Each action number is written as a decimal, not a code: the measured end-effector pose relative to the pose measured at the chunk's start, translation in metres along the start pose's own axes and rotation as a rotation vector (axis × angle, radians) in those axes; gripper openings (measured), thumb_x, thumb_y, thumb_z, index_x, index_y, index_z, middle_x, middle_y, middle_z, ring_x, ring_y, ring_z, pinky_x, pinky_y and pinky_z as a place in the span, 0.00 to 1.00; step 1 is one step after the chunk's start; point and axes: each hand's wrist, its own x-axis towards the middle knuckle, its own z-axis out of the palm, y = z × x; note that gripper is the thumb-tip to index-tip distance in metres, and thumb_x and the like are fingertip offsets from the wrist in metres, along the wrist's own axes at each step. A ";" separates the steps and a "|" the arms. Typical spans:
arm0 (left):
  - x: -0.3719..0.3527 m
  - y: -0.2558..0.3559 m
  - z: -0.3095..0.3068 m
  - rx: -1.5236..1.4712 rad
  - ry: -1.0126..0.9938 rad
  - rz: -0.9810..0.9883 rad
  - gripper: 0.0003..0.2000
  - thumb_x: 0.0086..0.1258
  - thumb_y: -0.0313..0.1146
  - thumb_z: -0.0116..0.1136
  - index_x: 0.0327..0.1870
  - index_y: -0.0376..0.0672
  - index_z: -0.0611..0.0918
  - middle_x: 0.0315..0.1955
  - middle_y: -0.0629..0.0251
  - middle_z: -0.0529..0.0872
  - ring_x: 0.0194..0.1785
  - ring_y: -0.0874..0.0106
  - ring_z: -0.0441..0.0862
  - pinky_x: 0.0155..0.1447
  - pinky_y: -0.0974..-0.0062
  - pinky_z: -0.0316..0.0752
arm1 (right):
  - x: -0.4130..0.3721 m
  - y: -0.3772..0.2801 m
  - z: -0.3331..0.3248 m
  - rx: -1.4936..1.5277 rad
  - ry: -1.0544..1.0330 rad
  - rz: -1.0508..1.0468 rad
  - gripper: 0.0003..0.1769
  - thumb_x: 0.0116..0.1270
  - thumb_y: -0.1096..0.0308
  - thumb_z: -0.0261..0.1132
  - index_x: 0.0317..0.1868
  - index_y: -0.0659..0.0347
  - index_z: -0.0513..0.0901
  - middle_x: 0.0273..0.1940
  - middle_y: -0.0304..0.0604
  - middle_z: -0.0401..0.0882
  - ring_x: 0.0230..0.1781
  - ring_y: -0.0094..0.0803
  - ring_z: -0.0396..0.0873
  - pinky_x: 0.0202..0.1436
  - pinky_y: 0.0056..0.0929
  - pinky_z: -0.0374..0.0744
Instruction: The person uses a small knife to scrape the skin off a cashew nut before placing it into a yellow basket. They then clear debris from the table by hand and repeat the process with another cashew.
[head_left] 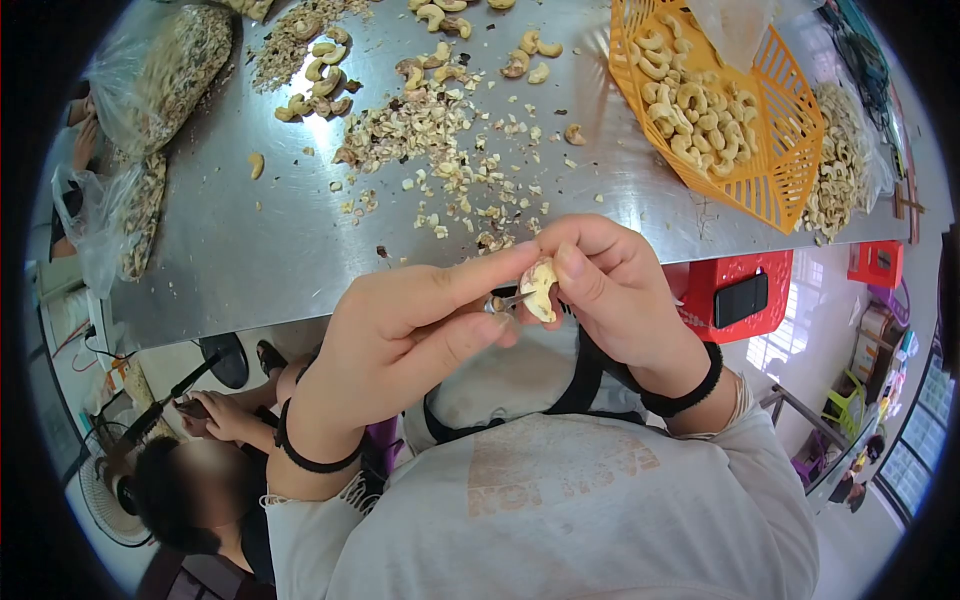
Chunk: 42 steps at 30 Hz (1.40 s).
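My left hand [400, 325] is closed around a small knife [500, 303] with a metal-looking handle, most of which my fingers hide. Its short blade touches a cashew nut [540, 290], pale with darker patches of skin. Thumb and fingers of my right hand [620, 280] pinch that cashew from the other side. Both hands are just in front of the near edge of the metal table [270, 240]. Beyond them lies a heap of pale cashew scraps [420, 130].
A yellow plastic basket [780, 130] with peeled cashews stands at the right, beside a bag of cashews [840, 160]. Filled plastic bags [180, 80] lie at the left. A phone [741, 300] rests on a red stool [705, 275]. Another person [200, 490] sits at lower left.
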 end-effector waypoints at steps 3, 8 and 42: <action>0.000 -0.005 0.001 0.044 -0.007 0.062 0.17 0.59 0.25 0.50 0.51 0.37 0.72 0.30 0.61 0.80 0.30 0.77 0.77 0.33 0.84 0.68 | 0.000 -0.001 -0.001 -0.048 -0.014 -0.001 0.11 0.63 0.63 0.53 0.34 0.63 0.73 0.27 0.36 0.74 0.25 0.17 0.70 0.29 0.15 0.70; 0.004 -0.003 -0.003 0.263 -0.022 0.181 0.16 0.59 0.24 0.50 0.50 0.39 0.73 0.29 0.61 0.80 0.30 0.75 0.78 0.34 0.84 0.69 | 0.000 -0.004 0.000 -0.116 -0.052 0.004 0.12 0.63 0.62 0.53 0.34 0.63 0.73 0.27 0.36 0.74 0.26 0.17 0.70 0.29 0.15 0.70; 0.005 -0.009 0.011 0.282 0.178 0.152 0.21 0.57 0.24 0.51 0.54 0.41 0.68 0.26 0.60 0.78 0.24 0.70 0.74 0.29 0.79 0.68 | 0.003 -0.002 0.004 0.075 0.089 0.086 0.15 0.60 0.66 0.57 0.45 0.65 0.72 0.32 0.39 0.75 0.29 0.19 0.71 0.32 0.15 0.70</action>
